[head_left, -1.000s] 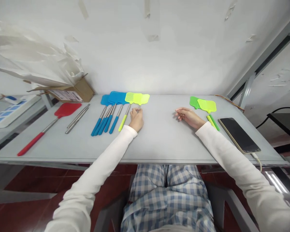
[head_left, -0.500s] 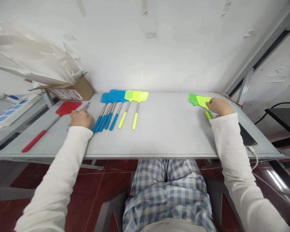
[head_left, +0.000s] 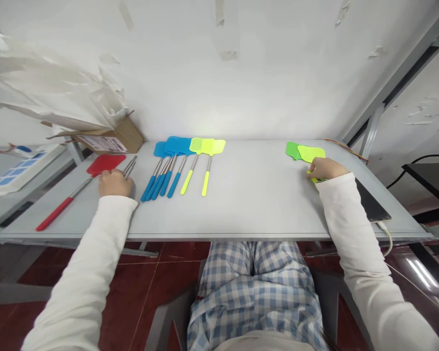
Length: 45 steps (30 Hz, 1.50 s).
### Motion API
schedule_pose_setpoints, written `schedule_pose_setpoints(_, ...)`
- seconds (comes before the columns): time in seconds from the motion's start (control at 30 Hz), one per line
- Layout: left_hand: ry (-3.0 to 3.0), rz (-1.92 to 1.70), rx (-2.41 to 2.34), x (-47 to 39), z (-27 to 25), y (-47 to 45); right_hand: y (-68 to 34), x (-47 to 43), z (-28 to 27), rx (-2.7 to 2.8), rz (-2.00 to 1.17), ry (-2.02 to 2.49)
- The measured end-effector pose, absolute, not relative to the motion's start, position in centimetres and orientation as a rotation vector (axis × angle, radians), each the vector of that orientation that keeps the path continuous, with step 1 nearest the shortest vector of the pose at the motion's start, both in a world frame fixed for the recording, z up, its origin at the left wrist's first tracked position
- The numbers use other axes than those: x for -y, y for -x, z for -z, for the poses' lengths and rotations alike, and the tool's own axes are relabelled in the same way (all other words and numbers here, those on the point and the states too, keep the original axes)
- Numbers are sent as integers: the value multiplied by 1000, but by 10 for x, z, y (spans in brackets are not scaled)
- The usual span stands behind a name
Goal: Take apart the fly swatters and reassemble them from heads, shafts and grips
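My left hand (head_left: 115,183) is closed over thin metal rods (head_left: 130,166), whose ends stick out past its right side; the fingertips are partly hidden. Just beside it lies a red fly swatter (head_left: 106,164) with a long red grip. On the right, my right hand (head_left: 329,168) has its fingers pinched at the handle of a yellow-green fly swatter (head_left: 310,153). Its head overlaps a green fly swatter (head_left: 293,150). Between my hands, several blue fly swatters (head_left: 178,145) lie fanned out, touching yellow-green fly swatters (head_left: 212,146) on their right.
At the back left stands an open cardboard box (head_left: 126,136) below crumpled white plastic sheeting (head_left: 58,87). A dark flat device (head_left: 371,204) with a white cable (head_left: 389,241) lies by my right forearm. The grey table (head_left: 256,204) meets a white wall behind.
My left hand has shifted slightly left, showing more of the rods. My right hand has moved a little left and down onto the yellow-green handle, uncovering more of the swatter head.
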<state>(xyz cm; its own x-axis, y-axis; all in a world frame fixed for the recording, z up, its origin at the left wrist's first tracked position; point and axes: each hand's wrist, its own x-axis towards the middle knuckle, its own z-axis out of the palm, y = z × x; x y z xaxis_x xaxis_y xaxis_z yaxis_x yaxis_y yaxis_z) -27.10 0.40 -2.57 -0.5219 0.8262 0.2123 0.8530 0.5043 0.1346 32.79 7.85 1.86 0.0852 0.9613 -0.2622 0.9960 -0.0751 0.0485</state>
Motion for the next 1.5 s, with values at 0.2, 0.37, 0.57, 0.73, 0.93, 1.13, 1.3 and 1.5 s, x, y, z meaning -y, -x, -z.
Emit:
schedule_pose_setpoints(0.2, 1362, 422, 2739, -11, 7, 249, -305, -80, -5, -2503, 315, -1883)
schedule_pose_setpoints(0.37, 1350, 653, 2852, -15, -4, 235, -274, -76, 6, -2916, 354, -1540)
schedule_pose_setpoints(0.57, 1488, 1699, 2716, -21, -31, 173, -274, -79, 14, -2903, 185, -1624)
schedule_pose_setpoints(0.73, 1914, 2538, 1978, -35, -37, 70, -255, -73, 24, -3182, 181, -1606)
schedule_pose_setpoints(0.93, 2169, 2990, 1828, -53, 15, -8, -239, -64, 26, -3319, 97, -1567)
schedule_pose_setpoints(1.13, 1957, 3255, 1809, -57, 33, -11, -240, -63, 25, -3272, 26, -1566)
schedule_pose_setpoints(1.3, 2036, 3223, 1822, -54, 33, -9, -239, -62, 26, -3269, 76, -1574)
schedule_pose_setpoints(1.5, 2321, 3132, 1825, -46, 36, -15, -234, -58, 27, -3319, 134, -1532)
